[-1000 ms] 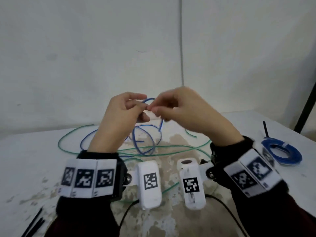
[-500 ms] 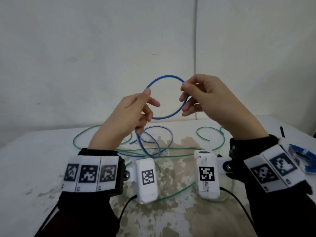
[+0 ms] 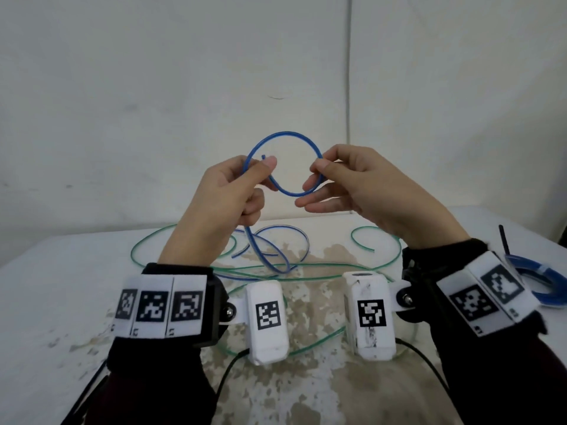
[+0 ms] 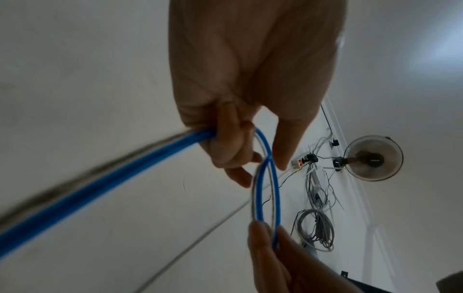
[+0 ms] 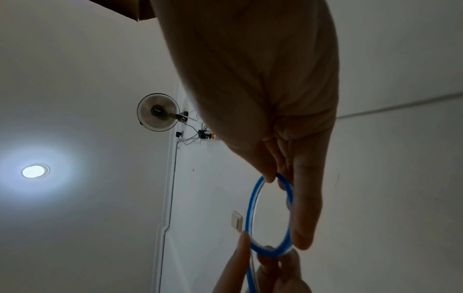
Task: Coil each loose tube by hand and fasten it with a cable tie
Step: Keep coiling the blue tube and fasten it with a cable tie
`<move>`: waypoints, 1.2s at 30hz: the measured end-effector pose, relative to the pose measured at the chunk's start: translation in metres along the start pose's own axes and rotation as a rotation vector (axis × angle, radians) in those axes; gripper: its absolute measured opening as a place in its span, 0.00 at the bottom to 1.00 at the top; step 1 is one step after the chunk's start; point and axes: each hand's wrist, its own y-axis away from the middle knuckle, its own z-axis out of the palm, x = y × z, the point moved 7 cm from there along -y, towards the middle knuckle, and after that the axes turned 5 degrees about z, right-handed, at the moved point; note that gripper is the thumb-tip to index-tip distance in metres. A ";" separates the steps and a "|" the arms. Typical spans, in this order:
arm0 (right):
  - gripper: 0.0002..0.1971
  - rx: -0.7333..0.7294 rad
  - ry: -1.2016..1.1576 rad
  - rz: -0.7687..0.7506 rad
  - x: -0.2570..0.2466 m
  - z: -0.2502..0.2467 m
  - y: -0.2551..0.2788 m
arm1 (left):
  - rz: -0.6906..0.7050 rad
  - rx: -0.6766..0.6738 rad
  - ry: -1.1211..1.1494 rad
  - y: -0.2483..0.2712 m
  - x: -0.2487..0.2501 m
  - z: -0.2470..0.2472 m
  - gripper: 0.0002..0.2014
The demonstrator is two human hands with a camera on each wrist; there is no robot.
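Above the table [image 3: 46, 302], both hands pinch one blue tube [image 3: 285, 134]'s single loop, left hand [image 3: 227, 194] and right hand [image 3: 362, 185].

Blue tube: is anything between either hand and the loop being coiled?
Nothing visible. The left hand pinches the blue tube where the loop crosses itself, and the right hand pinches its opposite side. The tube's slack hangs to the table, lying across the loose green tube.
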 end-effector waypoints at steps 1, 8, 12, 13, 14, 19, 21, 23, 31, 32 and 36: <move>0.08 0.002 -0.019 0.006 0.001 0.000 -0.001 | 0.021 -0.008 0.018 0.000 0.002 0.001 0.10; 0.08 -0.064 0.094 0.015 0.002 -0.004 0.004 | -0.007 -0.039 0.059 0.004 0.003 0.005 0.10; 0.14 -0.043 0.043 -0.009 0.000 -0.004 0.002 | -0.005 -0.140 -0.099 0.008 0.005 0.016 0.09; 0.15 -0.069 0.049 0.000 0.000 -0.002 0.002 | -0.006 -0.165 -0.123 0.009 0.004 0.020 0.09; 0.15 -0.109 0.071 0.014 0.001 0.001 0.003 | -0.008 -0.193 -0.136 0.010 0.004 0.023 0.09; 0.05 -0.241 0.134 0.088 0.007 0.007 0.007 | -0.030 -0.285 -0.254 0.015 0.005 0.031 0.10; 0.04 -0.207 0.103 0.070 0.005 0.004 0.006 | -0.026 -0.285 -0.273 0.015 0.005 0.032 0.12; 0.03 -0.162 0.066 0.040 0.001 -0.001 0.004 | -0.037 -0.283 -0.259 0.015 0.004 0.032 0.15; 0.13 -0.112 0.077 0.031 0.001 -0.002 0.002 | -0.005 -0.376 -0.314 0.017 0.003 0.031 0.09; 0.14 -0.126 0.138 0.023 0.001 -0.001 0.003 | 0.010 -0.376 -0.338 0.017 0.004 0.032 0.10; 0.12 -0.168 0.208 -0.031 -0.001 0.004 0.006 | 0.065 -0.308 -0.354 0.013 0.005 0.034 0.17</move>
